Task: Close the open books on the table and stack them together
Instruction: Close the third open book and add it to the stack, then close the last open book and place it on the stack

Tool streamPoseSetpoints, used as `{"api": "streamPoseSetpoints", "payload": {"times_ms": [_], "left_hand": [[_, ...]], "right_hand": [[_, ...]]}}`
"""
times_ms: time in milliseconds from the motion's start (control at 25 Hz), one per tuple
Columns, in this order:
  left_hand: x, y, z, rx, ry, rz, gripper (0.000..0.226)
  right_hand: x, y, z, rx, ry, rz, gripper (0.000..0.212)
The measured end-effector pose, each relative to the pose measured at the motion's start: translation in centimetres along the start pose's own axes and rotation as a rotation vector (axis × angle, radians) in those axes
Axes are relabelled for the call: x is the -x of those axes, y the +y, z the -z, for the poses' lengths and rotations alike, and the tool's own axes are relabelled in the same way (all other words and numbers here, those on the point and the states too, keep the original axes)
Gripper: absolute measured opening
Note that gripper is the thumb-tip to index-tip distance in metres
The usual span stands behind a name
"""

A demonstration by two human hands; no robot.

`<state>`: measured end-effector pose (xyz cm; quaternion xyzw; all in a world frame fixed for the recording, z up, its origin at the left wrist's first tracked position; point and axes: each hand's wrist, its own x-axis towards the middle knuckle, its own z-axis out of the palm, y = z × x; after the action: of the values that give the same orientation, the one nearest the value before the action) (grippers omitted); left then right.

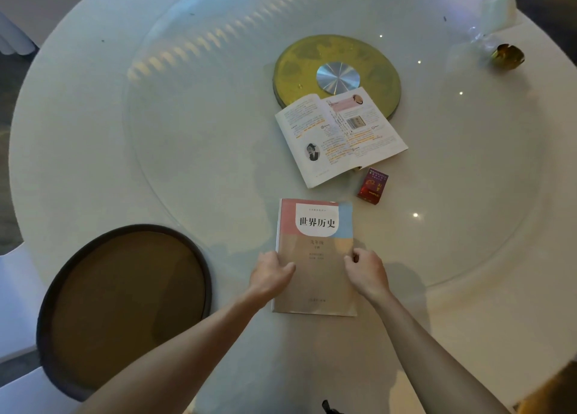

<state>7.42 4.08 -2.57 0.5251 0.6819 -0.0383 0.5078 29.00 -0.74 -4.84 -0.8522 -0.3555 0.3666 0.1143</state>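
Note:
A closed book with a tan, pink and blue cover lies flat on the white table, near the front edge. My left hand rests on its left edge, thumb on the cover. My right hand grips its right edge with curled fingers. Farther back, an open book lies face up, its pages showing text and a portrait. Its far corner overlaps a gold disc.
A small red box sits just right of the open book. The gold disc with a silver hub marks the centre of the glass turntable. A round brown tray lies at the front left. A plastic-wrapped item lies at the far right.

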Motion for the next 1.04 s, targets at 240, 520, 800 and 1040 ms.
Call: {"api": "streamPoseSetpoints", "payload": {"times_ms": [240,520,800,1040], "left_hand": [[-2.6,3.3,4.1,0.103,0.098,-0.03,0.052],[-9.9,12.0,6.4,0.516,0.067,0.034,0.046],[-15.3,17.5,5.3,0.699,0.107,0.137,0.033],[-17.8,20.5,4.7,0.837,0.089,0.197,0.031]], "right_hand": [[-2.3,-2.2,3.6,-0.024,0.07,0.056,0.025],[-9.8,-8.0,8.0,-0.005,0.159,0.32,0.034],[-20.0,-9.1,13.0,-0.036,0.237,0.242,0.047],[-28.2,-8.4,16.6,0.038,0.236,0.09,0.062]]}}
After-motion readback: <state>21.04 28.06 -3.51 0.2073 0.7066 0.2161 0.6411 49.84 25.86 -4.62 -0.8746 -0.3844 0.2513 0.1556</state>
